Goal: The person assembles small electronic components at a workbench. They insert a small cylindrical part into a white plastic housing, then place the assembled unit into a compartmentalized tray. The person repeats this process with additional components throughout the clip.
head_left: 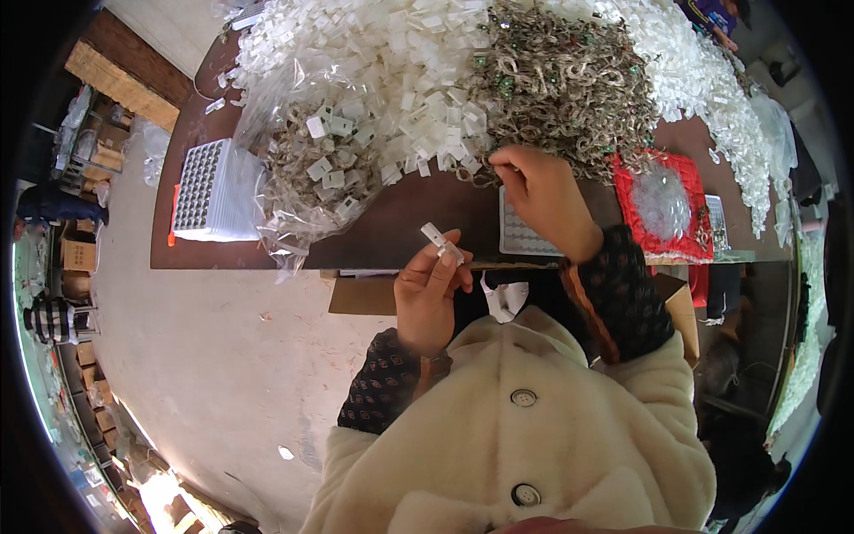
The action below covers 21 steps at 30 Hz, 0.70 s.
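My left hand (pixel 429 289) is closed, pinching a small white plastic piece (pixel 434 236) between thumb and fingers just off the table's front edge. The piece has a flat, narrow part sticking up and a clear-looking lower part. My right hand (pixel 544 191) reaches over the table, its fingers bent together at the near edge of a heap of brownish coiled cables (pixel 569 89). A small loop of cable (pixel 478 173) lies at its fingertips; whether they grip it is hidden. Partly under that wrist is a pale tray with round hollows (pixel 520 233).
White plastic pieces (pixel 400 80) are heaped along the back. To the left are stacked trays (pixel 203 189) and a clear bag (pixel 307 169) of coils and white pieces. A red padded holder (pixel 630 209) with clear plastic sits at right. Another person (pixel 712 18) is at the far right.
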Tool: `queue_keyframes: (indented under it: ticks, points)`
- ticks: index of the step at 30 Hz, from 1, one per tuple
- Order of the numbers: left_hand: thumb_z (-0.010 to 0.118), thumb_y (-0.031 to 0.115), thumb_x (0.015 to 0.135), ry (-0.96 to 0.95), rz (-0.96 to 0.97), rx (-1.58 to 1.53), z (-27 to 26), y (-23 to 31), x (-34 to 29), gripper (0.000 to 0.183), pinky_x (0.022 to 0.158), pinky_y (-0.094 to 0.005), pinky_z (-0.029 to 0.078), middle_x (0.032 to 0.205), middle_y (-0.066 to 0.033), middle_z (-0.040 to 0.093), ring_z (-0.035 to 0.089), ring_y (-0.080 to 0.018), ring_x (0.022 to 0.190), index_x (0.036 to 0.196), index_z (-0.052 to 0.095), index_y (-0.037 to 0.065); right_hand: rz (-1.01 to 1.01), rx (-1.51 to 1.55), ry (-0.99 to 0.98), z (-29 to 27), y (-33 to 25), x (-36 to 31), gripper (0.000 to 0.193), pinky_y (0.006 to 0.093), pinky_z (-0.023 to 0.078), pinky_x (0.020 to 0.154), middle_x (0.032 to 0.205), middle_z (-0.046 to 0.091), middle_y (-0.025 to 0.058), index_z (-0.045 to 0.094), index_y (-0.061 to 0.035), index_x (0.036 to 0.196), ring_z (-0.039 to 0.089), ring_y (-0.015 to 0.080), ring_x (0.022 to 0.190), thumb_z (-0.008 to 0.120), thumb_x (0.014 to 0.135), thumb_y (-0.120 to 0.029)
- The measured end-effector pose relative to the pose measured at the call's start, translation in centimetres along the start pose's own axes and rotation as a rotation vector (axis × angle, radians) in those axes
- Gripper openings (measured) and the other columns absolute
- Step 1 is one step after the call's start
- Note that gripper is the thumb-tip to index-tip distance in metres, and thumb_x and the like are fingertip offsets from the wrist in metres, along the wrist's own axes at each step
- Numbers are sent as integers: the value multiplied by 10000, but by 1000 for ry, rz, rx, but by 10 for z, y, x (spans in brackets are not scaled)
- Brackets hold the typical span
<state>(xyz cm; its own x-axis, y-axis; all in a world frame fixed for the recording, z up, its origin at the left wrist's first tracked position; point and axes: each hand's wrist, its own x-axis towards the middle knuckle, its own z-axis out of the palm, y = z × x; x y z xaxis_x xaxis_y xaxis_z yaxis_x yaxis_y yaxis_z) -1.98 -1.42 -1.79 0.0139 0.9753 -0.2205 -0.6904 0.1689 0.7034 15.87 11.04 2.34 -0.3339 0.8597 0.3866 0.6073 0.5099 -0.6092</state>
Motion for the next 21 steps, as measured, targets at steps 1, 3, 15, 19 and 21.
queue_keyframes:
  ticks: [1, 3, 15, 19, 21]
  points:
    - [615, 163, 988, 9, -4, -13, -2, 1, 0, 356, 694, -265, 468, 996, -85, 680, 587, -125, 761, 1265, 581, -56, -2, -74, -48, 6, 5, 10, 94, 415, 518, 664, 964, 664, 165, 625, -26, 957, 658, 352, 789, 651, 871, -53]
    - [626, 165, 983, 19, -13, -24, -6, 2, -1, 353, 680, -249, 457, 968, -76, 679, 578, -114, 741, 1257, 590, -56, -5, -176, -88, 19, 8, 20, 82, 445, 517, 669, 943, 652, 169, 612, -29, 905, 652, 385, 797, 662, 858, -75]
    - [622, 149, 981, 51, -35, -16, -19, 4, 1, 324, 658, -224, 432, 940, -59, 684, 549, -84, 715, 1240, 612, -46, -63, -612, -184, 56, -1, 24, 243, 392, 544, 563, 844, 655, 143, 681, -33, 820, 699, 302, 681, 725, 835, -271]
    - [624, 172, 976, 61, -47, 7, -19, 5, 0, 344, 648, -234, 423, 929, -69, 676, 540, -102, 698, 1228, 602, -61, -108, -682, -148, 64, 1, 28, 204, 396, 540, 553, 804, 658, 131, 678, -44, 788, 695, 302, 667, 702, 841, -240]
    - [626, 172, 974, 59, -46, 11, -20, 5, -1, 337, 659, -243, 433, 936, -74, 678, 551, -113, 709, 1217, 607, -60, -108, -665, -92, 59, 1, 28, 197, 394, 529, 551, 779, 655, 122, 666, -44, 787, 682, 303, 650, 694, 848, -229]
